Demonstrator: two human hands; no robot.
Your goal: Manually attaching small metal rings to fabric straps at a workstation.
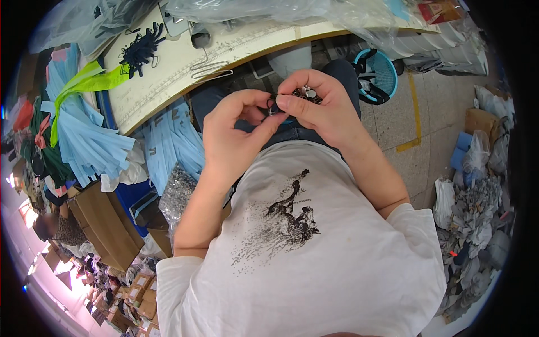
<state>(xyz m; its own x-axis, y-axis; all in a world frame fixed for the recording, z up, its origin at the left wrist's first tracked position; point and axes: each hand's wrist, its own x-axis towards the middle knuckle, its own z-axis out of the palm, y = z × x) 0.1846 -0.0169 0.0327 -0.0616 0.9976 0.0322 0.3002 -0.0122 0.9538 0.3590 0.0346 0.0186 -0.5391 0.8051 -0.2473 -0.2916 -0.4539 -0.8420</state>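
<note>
My left hand and my right hand meet over my lap, fingertips almost touching. Thumb and fingers of the left pinch a small dark loop with a shiny bit on it. My right thumb and forefinger press together at the same spot. Curled inside the right hand lie several small shiny metal pieces; their exact kind is too small to make out. On the table beyond sits a pile of dark navy cord loops. Whether both hands grip the dark loop is hard to see.
A white worktable curves across the front, with bent metal wire at its edge. Light blue fabric strips and a lime green strip hang at left. A blue basket stands on the floor, right. Grey scraps heap at far right.
</note>
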